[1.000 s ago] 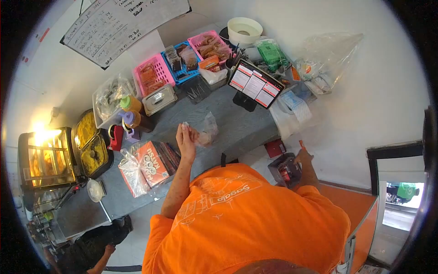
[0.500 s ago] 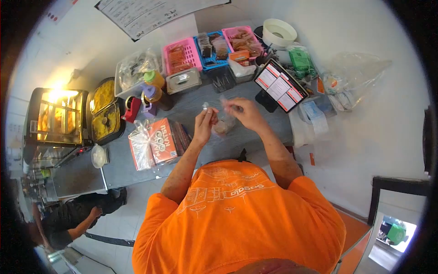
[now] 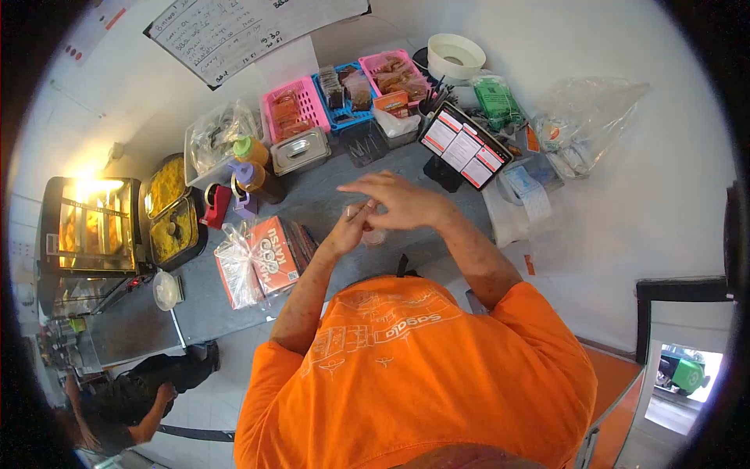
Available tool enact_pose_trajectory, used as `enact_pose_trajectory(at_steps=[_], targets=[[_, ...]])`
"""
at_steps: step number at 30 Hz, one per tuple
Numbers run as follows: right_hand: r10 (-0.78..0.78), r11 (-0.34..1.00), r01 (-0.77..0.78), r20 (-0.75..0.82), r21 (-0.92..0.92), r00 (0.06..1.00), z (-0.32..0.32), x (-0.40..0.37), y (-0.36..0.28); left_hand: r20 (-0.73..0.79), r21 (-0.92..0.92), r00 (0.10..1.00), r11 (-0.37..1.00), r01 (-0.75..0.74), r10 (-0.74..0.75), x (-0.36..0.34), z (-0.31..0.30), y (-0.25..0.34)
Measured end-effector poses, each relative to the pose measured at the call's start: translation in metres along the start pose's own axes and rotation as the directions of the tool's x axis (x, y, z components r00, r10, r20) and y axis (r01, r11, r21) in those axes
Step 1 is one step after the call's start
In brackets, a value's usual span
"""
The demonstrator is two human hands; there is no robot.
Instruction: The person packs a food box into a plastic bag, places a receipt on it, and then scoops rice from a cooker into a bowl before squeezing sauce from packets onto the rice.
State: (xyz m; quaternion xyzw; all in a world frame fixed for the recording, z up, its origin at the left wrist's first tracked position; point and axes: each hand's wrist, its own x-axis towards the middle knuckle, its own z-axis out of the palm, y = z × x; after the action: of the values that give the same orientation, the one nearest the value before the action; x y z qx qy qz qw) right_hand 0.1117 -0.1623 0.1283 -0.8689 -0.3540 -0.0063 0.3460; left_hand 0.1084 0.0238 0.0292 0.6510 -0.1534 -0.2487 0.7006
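Note:
My left hand is closed in a pinch above the counter, on the gathered top of a small clear plastic bag. Only the lower part of that bag shows, beneath my hands, and its contents are too blurred to name. My right hand crosses over the left one with its fingers stretched out to the left. Its thumb side meets the left fingertips, so the contact point is partly hidden. To the left of my left hand lies a plastic-wrapped stack of orange printed boxes.
Behind my hands stand a tablet, a lidded steel tray, pink and blue baskets of packets, and sauce bottles. Tape dispensers and a lit warming cabinet are at left. Another person is at lower left.
My right hand has moved left, from holding the bag's side to lying across my left hand, its fingers now stretched. The bag is more hidden. The camera view has shifted slightly.

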Motion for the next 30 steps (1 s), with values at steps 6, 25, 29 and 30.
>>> enact_pose_trajectory(at_steps=[6,25,29,30], targets=[[0.067,0.997,-0.07,-0.062,-0.045,0.996,-0.002,-0.016,0.03,0.104,-0.134,0.959,0.952,0.276,-0.264,0.02,-0.016,0.008],[0.185,0.869,-0.154,-0.021,0.471,0.983,0.08,-0.028,0.068,0.146,0.927,0.798,0.201,-0.317,0.584,-0.007,-0.02,0.035],[0.289,0.671,-0.171,-0.043,0.721,0.956,0.082,-0.018,0.051,0.034,0.943,0.696,0.206,-0.259,0.717,-0.009,-0.017,0.016],[0.349,0.617,-0.213,-0.02,0.758,0.937,0.094,-0.015,0.058,0.061,0.975,0.651,0.093,-0.2,0.756,-0.008,-0.01,0.034]])
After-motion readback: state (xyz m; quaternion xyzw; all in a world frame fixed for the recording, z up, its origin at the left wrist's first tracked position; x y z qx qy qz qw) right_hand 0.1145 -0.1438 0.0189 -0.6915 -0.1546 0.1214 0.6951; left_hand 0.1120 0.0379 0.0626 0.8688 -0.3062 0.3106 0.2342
